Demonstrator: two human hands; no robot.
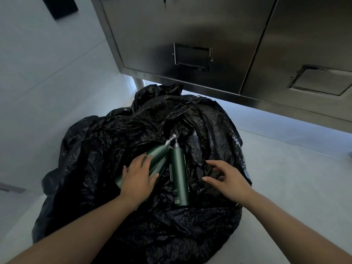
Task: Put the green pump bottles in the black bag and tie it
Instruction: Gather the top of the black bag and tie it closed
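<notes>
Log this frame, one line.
left hand on tilted bottle | second bottle lying free beside it | right hand open over untied black bag

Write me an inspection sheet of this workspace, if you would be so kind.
Surface: pale smooth floor, partly under the crumpled black plastic bag.
Job's things: the bag is untied; two dark green cylindrical pump bottles lie on its folds, the left bottle and the right bottle, pump heads together.
Clutter: dark strip at the left edge, unclear.
Grippers: left hand rests on the left bottle, fingers nearly straight; right hand open over the plastic, beside the right bottle.
Cables: nothing seen.
Surroundings: stainless steel cabinet with recessed handles; pale wall.
</notes>
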